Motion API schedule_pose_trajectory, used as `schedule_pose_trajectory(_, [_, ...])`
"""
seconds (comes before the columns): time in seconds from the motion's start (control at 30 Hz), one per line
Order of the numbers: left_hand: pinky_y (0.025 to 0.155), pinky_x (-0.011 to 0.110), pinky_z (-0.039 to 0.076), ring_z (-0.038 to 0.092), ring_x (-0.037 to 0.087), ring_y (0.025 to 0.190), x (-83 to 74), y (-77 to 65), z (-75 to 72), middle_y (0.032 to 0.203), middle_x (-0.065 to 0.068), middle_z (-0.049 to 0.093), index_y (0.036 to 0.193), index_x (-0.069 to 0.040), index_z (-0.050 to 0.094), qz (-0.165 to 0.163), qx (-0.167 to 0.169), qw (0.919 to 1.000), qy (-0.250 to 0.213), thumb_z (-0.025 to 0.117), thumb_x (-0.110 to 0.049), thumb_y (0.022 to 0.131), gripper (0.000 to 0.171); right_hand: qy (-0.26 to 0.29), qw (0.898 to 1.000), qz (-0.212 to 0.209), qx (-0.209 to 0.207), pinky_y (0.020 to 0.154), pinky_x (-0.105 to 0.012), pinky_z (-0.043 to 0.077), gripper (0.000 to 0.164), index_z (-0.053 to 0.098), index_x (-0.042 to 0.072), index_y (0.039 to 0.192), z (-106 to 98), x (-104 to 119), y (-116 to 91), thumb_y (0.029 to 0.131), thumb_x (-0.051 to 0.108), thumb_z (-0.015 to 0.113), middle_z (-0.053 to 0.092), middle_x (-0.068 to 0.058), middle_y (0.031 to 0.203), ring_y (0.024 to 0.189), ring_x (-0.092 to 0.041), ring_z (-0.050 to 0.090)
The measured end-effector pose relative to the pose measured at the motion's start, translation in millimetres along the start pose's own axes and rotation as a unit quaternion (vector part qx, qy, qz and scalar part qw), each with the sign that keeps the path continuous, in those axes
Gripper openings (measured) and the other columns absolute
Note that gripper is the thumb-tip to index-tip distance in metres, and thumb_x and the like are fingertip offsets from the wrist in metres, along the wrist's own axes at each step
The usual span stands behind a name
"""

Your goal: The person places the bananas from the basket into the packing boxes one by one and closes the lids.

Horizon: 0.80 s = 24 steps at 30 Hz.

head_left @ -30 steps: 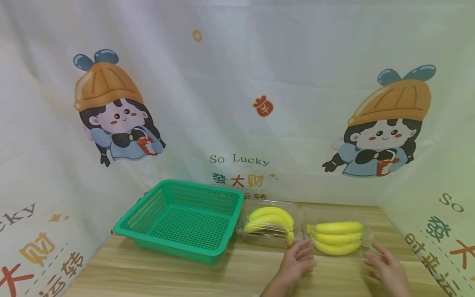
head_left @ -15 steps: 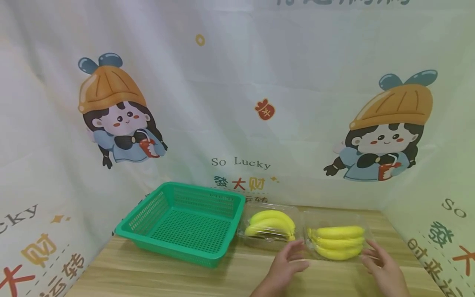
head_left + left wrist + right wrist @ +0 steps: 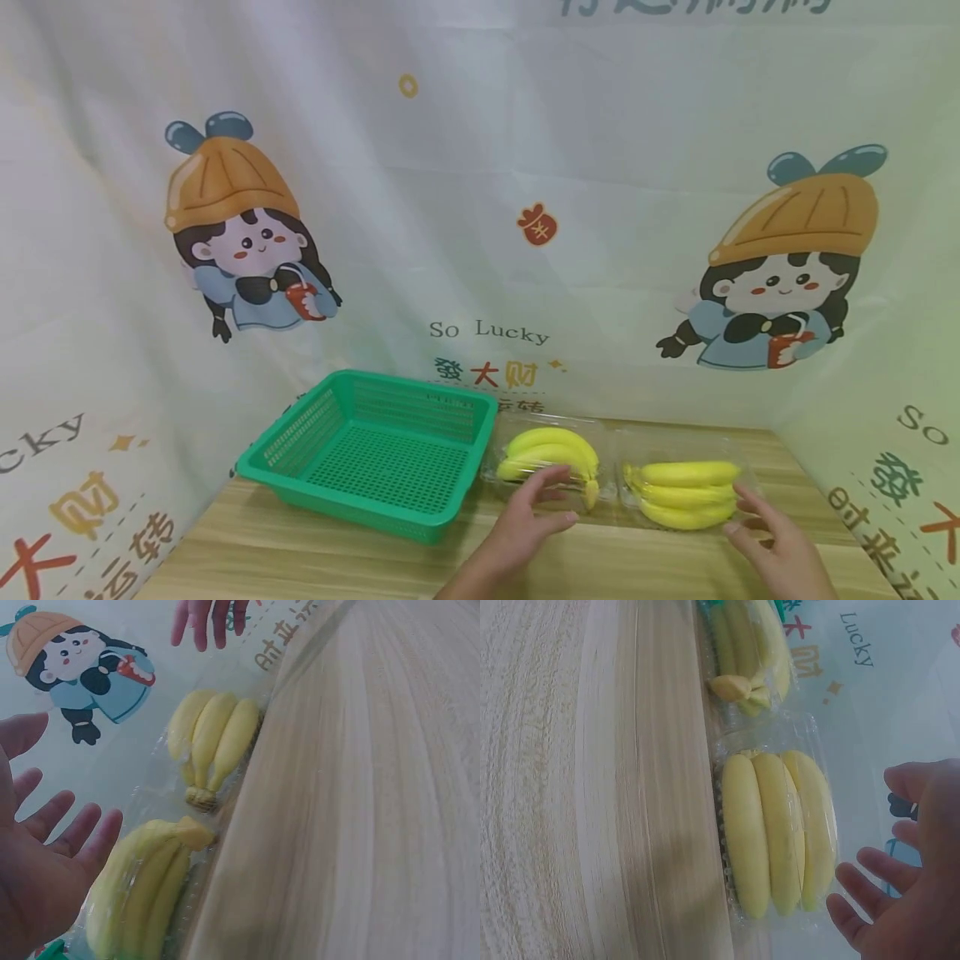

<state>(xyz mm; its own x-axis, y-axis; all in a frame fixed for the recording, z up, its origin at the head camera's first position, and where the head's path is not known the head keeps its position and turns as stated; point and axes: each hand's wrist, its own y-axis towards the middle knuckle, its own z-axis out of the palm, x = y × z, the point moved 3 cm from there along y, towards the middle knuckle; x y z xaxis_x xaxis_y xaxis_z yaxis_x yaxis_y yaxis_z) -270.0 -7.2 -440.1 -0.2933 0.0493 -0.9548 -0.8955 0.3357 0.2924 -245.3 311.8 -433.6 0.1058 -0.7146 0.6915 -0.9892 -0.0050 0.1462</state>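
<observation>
Two clear plastic clamshell boxes lie side by side on the table, each with a bunch of yellow bananas inside. My left hand (image 3: 528, 517) hovers at the near side of the left bananas (image 3: 551, 450), its fingers spread and holding nothing. The right bananas (image 3: 686, 496) fill their clear box (image 3: 810, 735), seen close in the right wrist view. By that box's right end is my right hand (image 3: 772, 537), fingers relaxed and apart, nothing in its grasp. In the left wrist view, my left palm (image 3: 37, 885) is beside the nearer bunch.
A green plastic basket (image 3: 360, 525) with slotted walls stands left of the boxes, close beside the left one. The wooden table (image 3: 645, 567) runs back to a printed cloth (image 3: 600, 292) that hangs behind and on both sides.
My left hand has moved left, from between the two boxes to the front of the left one. My right hand stays near the right box. The head view has tilted slightly up.
</observation>
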Motion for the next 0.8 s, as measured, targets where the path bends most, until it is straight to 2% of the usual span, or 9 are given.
schedule_pose_trajectory(0.13, [0.086, 0.031, 0.051, 0.047, 0.037, 0.122, -8.1, 0.2, -8.3, 0.139, 0.013, 0.049, 0.139, -0.007, 0.049, 0.019, -0.003, 0.9998, 0.006, 0.067, -0.005, 0.089, 0.054, -0.038, 0.999, -0.007, 0.013, 0.08, -0.054, 0.051, 0.068, 0.032, -0.008, 0.145, 0.1, -1.3, 3.5, 0.098, 0.032, 0.059, 0.045, -0.037, 0.133, 0.11, -0.048, 0.054])
schedule_pose_trajectory(0.27, [0.084, 0.028, 0.051, 0.05, 0.033, 0.119, -16.7, 1.6, -14.2, 0.138, 0.015, 0.049, 0.14, -0.009, 0.048, 0.03, 0.002, 0.9993, 0.022, 0.068, -0.007, 0.088, 0.056, -0.088, 0.995, -0.056, -0.004, 0.08, -0.059, 0.049, 0.067, 0.039, -0.012, 0.14, 1.2, -4.5, 3.8, 0.095, 0.031, 0.064, 0.046, -0.038, 0.132, 0.108, -0.052, 0.053])
schedule_pose_trajectory(0.4, [0.082, 0.032, 0.052, 0.053, 0.033, 0.115, -23.1, 1.7, -24.7, 0.137, 0.017, 0.046, 0.142, -0.011, 0.046, 0.033, 0.0, 0.9985, 0.044, 0.068, -0.011, 0.089, 0.057, -0.13, 0.984, -0.116, -0.043, 0.082, -0.066, 0.044, 0.064, 0.046, -0.01, 0.135, 3.7, -7.1, 1.1, 0.09, 0.029, 0.07, 0.05, -0.036, 0.128, 0.109, -0.055, 0.051])
schedule_pose_trajectory(0.53, [0.094, 0.045, 0.047, 0.047, 0.038, 0.123, -26.1, 1.3, -39.3, 0.144, 0.014, 0.041, 0.144, -0.012, 0.045, 0.052, 0.004, 0.9966, 0.064, 0.066, -0.014, 0.092, 0.056, -0.159, 0.973, -0.15, -0.075, 0.081, -0.068, 0.043, 0.063, 0.05, -0.007, 0.133, 5.8, -8.6, -1.6, 0.086, 0.026, 0.075, 0.055, -0.033, 0.124, 0.106, -0.055, 0.053])
schedule_pose_trajectory(0.67, [0.101, 0.055, 0.037, 0.042, 0.036, 0.128, -27.9, -0.5, -57.1, 0.146, 0.01, 0.041, 0.141, -0.011, 0.048, 0.095, -0.003, 0.9886, 0.116, 0.065, -0.015, 0.092, 0.053, -0.182, 0.968, -0.158, -0.078, 0.079, -0.068, 0.043, 0.063, 0.051, -0.006, 0.132, 6.8, -10.6, -1.2, 0.085, 0.027, 0.076, 0.055, -0.031, 0.122, 0.104, -0.053, 0.054])
schedule_pose_trajectory(0.73, [0.102, 0.058, 0.033, 0.041, 0.035, 0.129, -28.6, -2.3, -66.4, 0.145, 0.011, 0.043, 0.139, -0.009, 0.05, 0.124, -0.01, 0.9813, 0.147, 0.066, -0.014, 0.091, 0.051, -0.192, 0.966, -0.156, -0.076, 0.078, -0.068, 0.043, 0.065, 0.05, -0.005, 0.133, 6.8, -12.5, -1.1, 0.084, 0.028, 0.076, 0.055, -0.031, 0.123, 0.103, -0.053, 0.054])
schedule_pose_trajectory(0.8, [0.103, 0.06, 0.03, 0.039, 0.033, 0.132, -28.0, -4.5, -76.0, 0.146, 0.009, 0.043, 0.139, -0.012, 0.051, 0.144, -0.015, 0.9722, 0.184, 0.066, -0.015, 0.091, 0.051, -0.2, 0.965, -0.152, -0.074, 0.077, -0.068, 0.044, 0.067, 0.049, -0.006, 0.134, 6.4, -15.1, -0.5, 0.085, 0.031, 0.076, 0.054, -0.032, 0.124, 0.102, -0.054, 0.054])
